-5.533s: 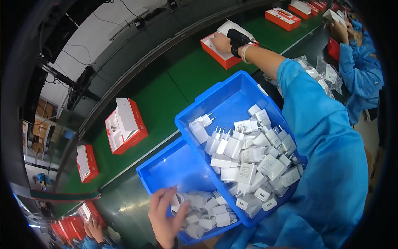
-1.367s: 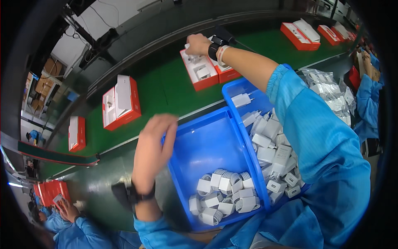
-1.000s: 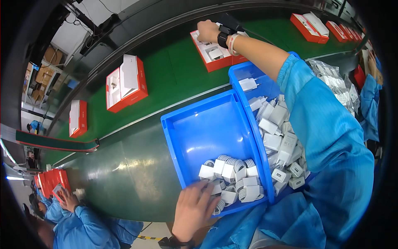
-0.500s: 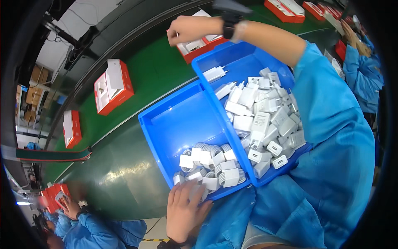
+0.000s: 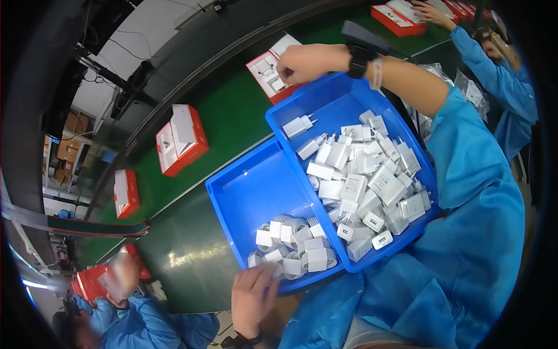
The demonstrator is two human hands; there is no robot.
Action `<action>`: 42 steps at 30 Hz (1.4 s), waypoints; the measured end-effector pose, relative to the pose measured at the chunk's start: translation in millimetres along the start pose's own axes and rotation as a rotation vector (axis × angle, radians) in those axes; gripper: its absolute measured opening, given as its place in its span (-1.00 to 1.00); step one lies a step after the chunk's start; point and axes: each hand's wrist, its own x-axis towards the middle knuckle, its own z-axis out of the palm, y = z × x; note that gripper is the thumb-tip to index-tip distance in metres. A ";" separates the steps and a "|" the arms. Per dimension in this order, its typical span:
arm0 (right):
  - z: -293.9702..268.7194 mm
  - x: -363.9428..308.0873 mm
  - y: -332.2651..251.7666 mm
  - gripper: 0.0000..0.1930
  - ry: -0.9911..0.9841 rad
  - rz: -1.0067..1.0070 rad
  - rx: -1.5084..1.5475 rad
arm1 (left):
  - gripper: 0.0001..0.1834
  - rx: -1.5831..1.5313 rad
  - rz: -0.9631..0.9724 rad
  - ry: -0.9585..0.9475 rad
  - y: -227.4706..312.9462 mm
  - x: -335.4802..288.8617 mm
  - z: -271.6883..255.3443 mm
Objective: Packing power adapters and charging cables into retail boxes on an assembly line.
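Note:
My right hand (image 5: 314,63) is closed, fingertips pointing down into an open red and white box (image 5: 261,74) on the green belt. What the fingers hold, if anything, is hidden; a white block lies just below them in the box. My left hand (image 5: 253,296) is at the near left corner of the left blue bin (image 5: 224,215), fingers curled against a whitish piece I cannot make out clearly. Coiled white charging cables (image 5: 295,225) with paper bands fill that bin's near part. The right blue bin (image 5: 349,96) holds a heap of white plug adapters (image 5: 351,189).
More open red boxes (image 5: 189,145) stand along the green belt (image 5: 218,110); another box (image 5: 398,17) is at the far right. A co-worker's hand (image 5: 433,14) reaches over it. At lower left another person in a blue sleeve (image 5: 145,317) works near red boxes. Clear plastic bags (image 5: 471,93) lie right.
My right hand has moved right and down, lower over the box, which now sits at a different angle. The whole view has shifted slightly. My left hand has drawn back a little from the cables.

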 end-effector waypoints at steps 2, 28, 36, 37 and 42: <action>18.7 47.7 50.0 -0.81 0.143 0.118 -0.122 | -0.69 -0.002 0.010 -0.005 3.0 6.0 0.6; 86.6 108.5 58.4 -0.70 0.101 0.552 -0.430 | -0.71 -0.271 0.226 -0.136 -52.4 41.8 -20.5; 75.3 126.6 62.5 -0.72 0.195 0.620 -0.347 | -0.63 -0.918 -0.161 0.116 -84.9 247.2 1.2; 67.3 129.0 48.9 -0.72 0.207 0.601 -0.342 | -0.43 -0.903 -0.191 0.118 -83.1 271.1 3.7; 24.5 125.7 -3.6 -0.60 0.407 0.389 0.011 | -0.28 -0.983 -0.396 0.078 -47.5 352.4 8.2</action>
